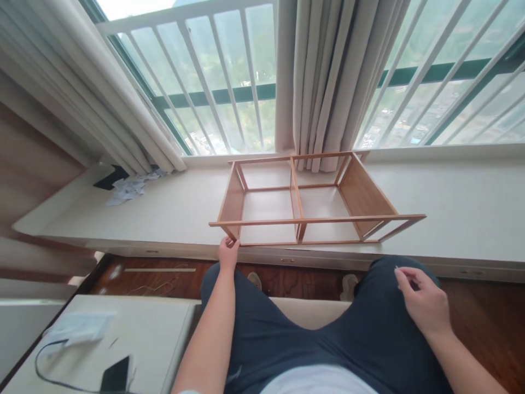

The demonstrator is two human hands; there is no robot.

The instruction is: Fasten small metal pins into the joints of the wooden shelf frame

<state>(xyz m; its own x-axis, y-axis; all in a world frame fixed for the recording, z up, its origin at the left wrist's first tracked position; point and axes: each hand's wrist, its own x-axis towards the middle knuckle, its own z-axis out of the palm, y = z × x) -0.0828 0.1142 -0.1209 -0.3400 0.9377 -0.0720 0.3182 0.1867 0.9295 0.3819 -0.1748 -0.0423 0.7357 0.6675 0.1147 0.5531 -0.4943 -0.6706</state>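
Right hand pinching small screw (barely visible), left hand gripping wooden frame

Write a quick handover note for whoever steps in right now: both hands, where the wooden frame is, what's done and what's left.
Left hand: grip on the near left corner of the wooden frame.
Right hand: over the right knee, pinching a small thin piece, too small to identify.
Frame: lying on its side on the window ledge, in front of the curtains.
Done: side panels, rails and middle divider are joined.
Left: probably fitting the small piece; no shelf boards visible.
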